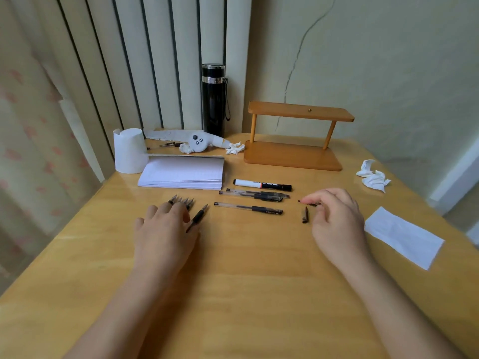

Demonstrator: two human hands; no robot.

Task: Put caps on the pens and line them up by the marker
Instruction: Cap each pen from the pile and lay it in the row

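A black and white marker (261, 184) lies on the wooden table (254, 268), right of the notepad. Just in front of it lie three capped clear pens (255, 195), the nearest one (248, 208) slightly apart. My right hand (334, 218) pinches a dark pen cap (307, 202) at its fingertips. Another loose cap (305, 215) lies on the table just beside that hand. My left hand (166, 229) rests over several uncapped pens (182, 201) whose tips point away from me. Its thumb and forefinger close on one uncapped pen (198, 217).
A notepad (182, 172) and paper roll (129, 151) sit at the back left. A black flask (213, 99) and a small wooden shelf (293, 136) stand at the back. Crumpled tissue (373, 176) and a flat white paper (404, 237) lie on the right.
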